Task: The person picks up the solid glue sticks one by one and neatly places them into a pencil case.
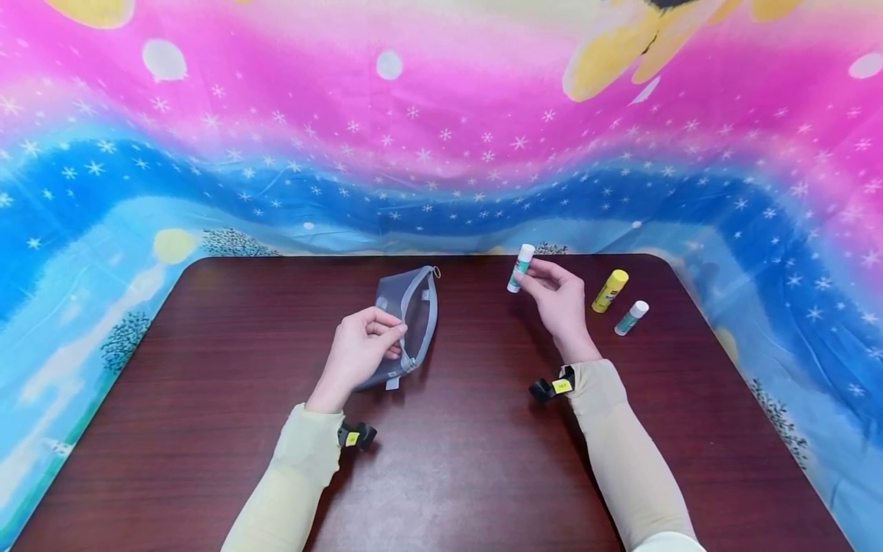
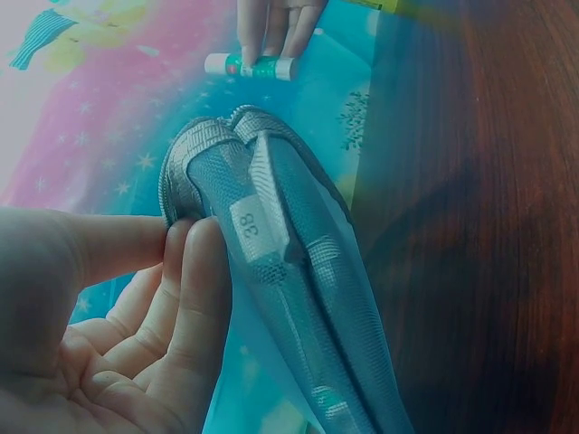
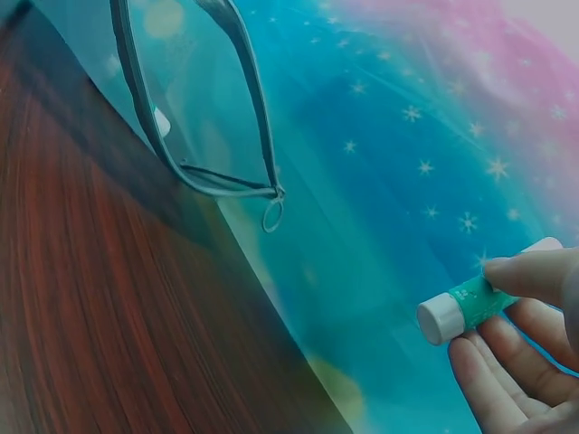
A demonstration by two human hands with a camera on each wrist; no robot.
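My left hand (image 1: 362, 345) pinches the zipped rim of a grey see-through mesh pouch (image 1: 395, 290), whose mouth gapes to the right. In the left wrist view a tab (image 2: 246, 231) marked 38 shows inside the pouch, and a small green and white patch shows lower down, too unclear to name. Above the table's far side, my right hand (image 1: 559, 303) holds a white glue stick (image 1: 520, 268) with a green label between thumb and fingers, apart from the pouch. Right of that hand stand a yellow glue stick (image 1: 610, 291) and another white-and-green glue stick (image 1: 631, 318).
The dark brown wooden table (image 1: 455, 452) has rounded far corners. A pink and blue patterned cloth (image 1: 448, 153) hangs behind it and along its sides. Each wrist wears a black camera mount, one on the left wrist (image 1: 359, 435) and one on the right wrist (image 1: 550, 389).
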